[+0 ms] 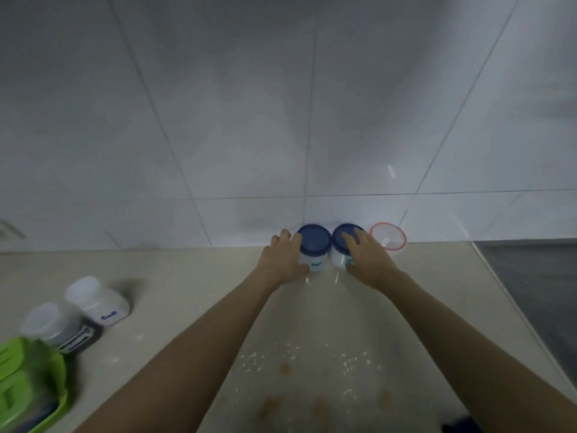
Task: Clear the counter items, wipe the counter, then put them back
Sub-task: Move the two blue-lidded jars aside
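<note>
Head view: hands (327,257) grip two adjacent blue-lidded jars (314,242).

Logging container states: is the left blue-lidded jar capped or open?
Capped: the blue lid sits flat over the left jar, which the left hand grips.

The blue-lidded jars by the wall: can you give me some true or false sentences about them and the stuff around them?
1. Each hand grips one blue-lidded jar: left hand on the left jar, right hand on the right jar. True.
2. The jars stand far from the tiled wall. False: they stand right against it.
3. The counter is spotless. False: white crumbs and brown stains show.
4. A red-rimmed container sits right of the jars. True.
5. The jar labelled "Salt" has a blue lid. False: white.
</note>
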Motion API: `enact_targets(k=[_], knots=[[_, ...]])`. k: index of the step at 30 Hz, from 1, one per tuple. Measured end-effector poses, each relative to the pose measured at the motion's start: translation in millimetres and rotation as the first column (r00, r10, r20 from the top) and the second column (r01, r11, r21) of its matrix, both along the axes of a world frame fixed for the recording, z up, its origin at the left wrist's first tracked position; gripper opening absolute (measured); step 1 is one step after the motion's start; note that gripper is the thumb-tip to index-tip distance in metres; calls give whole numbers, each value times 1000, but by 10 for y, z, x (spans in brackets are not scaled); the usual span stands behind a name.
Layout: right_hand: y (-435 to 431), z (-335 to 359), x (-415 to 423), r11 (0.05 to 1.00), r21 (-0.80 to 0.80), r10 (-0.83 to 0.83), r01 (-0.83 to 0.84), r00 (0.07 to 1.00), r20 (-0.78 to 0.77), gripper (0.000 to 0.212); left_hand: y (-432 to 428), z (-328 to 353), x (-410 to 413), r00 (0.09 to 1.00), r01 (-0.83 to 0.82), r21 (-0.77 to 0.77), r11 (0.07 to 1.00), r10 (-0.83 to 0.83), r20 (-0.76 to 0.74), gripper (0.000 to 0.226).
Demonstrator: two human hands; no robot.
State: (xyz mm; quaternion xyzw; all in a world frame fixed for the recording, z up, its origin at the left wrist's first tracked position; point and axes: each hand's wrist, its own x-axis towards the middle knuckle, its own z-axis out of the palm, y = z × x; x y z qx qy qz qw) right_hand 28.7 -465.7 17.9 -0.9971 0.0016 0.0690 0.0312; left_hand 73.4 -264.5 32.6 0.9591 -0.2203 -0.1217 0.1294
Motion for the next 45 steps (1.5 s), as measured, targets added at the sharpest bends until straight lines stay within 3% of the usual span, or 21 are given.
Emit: enact_targets(k=[6, 16, 22, 29, 34, 39, 45], knots=[[-93, 4, 406, 998, -57, 27, -29, 999, -35, 58, -453, -85, 307, 988, -49, -48, 998, 41, -149, 83], [-241, -81, 388, 963, -173, 208, -205, 978, 0, 74, -450, -326, 329, 997, -82, -106, 991, 82, -7, 78], [311, 34, 242, 966, -31, 260, -258, 964, 61, 75, 495, -180, -94, 986, -163, -116, 980, 165, 9, 80], [1740, 51, 51, 898, 108, 423, -426, 905, 52, 77, 2084, 34, -633, 930, -353, -30, 935, 347, -120, 84], [2720, 36, -35, 838, 174, 514, -517, 855, 67, 77, 2969, 96, -984, 889, -455, -43, 889, 451, -77, 76], [3470, -2, -30, 805, 155, 571, -573, 819, 62, 74, 3460, 22, -1154, 851, -520, 45, 853, 513, 115, 70], [3982, -137, -25, 824, 211, 530, -526, 847, 42, 72, 3788, -172, -1269, 809, -578, -91, 811, 584, 69, 71]])
